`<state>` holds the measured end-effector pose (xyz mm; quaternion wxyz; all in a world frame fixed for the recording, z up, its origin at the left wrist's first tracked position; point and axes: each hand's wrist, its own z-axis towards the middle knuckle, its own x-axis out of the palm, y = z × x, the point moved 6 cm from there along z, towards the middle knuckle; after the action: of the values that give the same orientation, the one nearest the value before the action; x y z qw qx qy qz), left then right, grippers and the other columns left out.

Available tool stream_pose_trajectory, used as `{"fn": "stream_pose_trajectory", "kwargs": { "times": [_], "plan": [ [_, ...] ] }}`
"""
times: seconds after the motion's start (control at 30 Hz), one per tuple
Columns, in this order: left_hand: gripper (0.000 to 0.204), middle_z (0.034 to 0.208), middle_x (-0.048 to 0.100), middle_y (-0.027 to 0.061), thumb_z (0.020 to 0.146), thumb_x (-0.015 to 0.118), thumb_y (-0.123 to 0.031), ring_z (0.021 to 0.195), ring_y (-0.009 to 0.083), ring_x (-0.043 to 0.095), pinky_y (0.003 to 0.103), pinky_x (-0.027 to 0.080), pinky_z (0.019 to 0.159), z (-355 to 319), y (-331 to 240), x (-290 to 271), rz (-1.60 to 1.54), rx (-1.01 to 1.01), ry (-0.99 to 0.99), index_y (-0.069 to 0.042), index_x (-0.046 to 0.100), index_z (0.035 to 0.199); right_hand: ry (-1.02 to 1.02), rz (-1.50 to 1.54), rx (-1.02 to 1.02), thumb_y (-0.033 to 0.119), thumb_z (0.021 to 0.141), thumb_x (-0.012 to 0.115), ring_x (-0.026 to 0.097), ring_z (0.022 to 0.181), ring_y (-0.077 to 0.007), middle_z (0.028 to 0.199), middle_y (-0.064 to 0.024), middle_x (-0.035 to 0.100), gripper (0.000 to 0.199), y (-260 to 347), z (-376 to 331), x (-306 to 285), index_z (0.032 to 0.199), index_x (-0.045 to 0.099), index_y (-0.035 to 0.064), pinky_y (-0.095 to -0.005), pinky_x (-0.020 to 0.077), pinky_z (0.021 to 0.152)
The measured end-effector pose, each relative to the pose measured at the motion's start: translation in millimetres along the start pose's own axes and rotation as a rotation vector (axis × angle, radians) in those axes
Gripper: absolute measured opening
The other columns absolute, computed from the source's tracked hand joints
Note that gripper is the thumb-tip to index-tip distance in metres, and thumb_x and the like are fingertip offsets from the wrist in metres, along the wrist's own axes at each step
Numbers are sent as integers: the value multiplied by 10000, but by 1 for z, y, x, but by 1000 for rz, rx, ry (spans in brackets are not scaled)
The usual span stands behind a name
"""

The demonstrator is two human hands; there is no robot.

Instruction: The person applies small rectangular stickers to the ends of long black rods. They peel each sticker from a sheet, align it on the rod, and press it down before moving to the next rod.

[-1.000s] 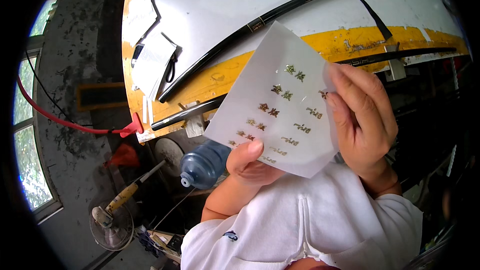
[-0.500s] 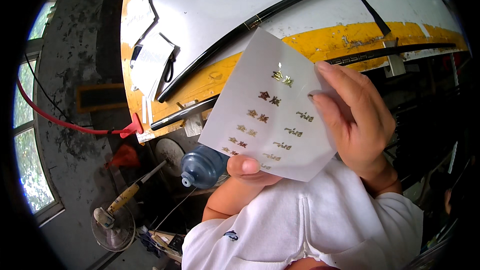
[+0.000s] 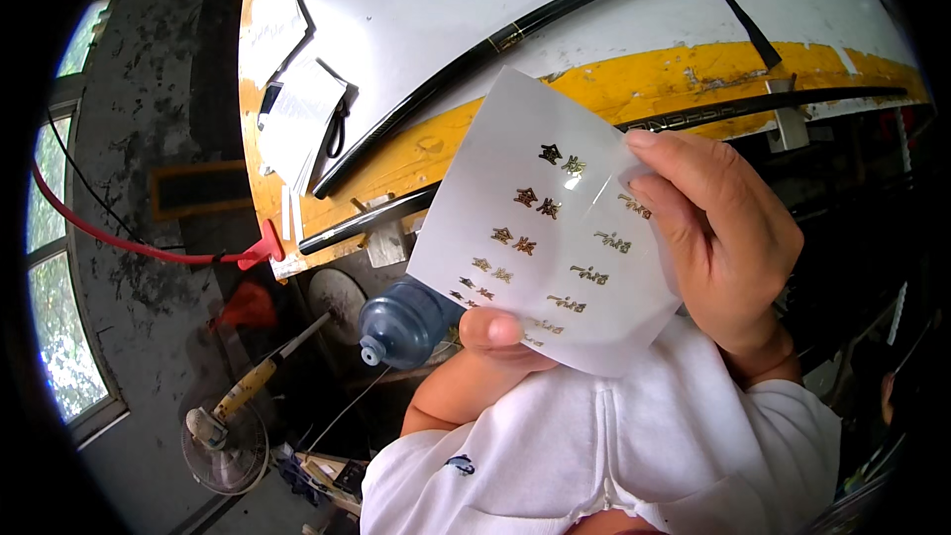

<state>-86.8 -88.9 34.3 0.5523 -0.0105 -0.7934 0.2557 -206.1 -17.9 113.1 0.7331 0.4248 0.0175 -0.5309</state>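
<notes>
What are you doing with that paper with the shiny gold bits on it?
A person holds up a thin white sheet with both hands. It carries rows of small gold decals. The left hand pinches its lower edge with the thumb on top, and the right hand grips its right edge. Behind it is a white and yellow workbench with long black rods lying on it. A blue bottle sits just below the bench.

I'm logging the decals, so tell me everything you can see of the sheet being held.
The sheet is thin, translucent white film with two columns of small gold marks. It is held up, tilted, above the workbench. The left hand pinches its lower edge with the thumb; the right hand grips its right edge.
</notes>
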Motion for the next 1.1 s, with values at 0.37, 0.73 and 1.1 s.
{"fn": "stream_pose_trajectory", "kwargs": {
  "times": [0.37,0.73,1.1],
  "plan": [
    [883,1336,539,138,641,676,-370,1222,327,534,503,441,1029,4,4,5,-38,-2,-4,-101,385,1430,-79,96,61,-60,825,700,685,844,-255,987,-202,684,297,-3,-12,5,1105,606,-92,-308,555,747],
    [904,1323,547,136,614,687,-371,1210,325,541,498,447,1025,1,4,0,-14,18,-25,-104,392,1425,-47,12,-21,-63,828,694,685,855,-268,991,-220,682,275,1,-8,5,1093,627,-97,-309,558,744],
    [950,1291,558,132,546,716,-371,1173,322,555,467,466,998,2,10,2,-81,7,20,-114,412,1410,-46,-2,-40,-68,786,734,700,843,-267,953,-182,699,286,3,-7,3,1055,640,-76,-316,577,728]
  ]
}}
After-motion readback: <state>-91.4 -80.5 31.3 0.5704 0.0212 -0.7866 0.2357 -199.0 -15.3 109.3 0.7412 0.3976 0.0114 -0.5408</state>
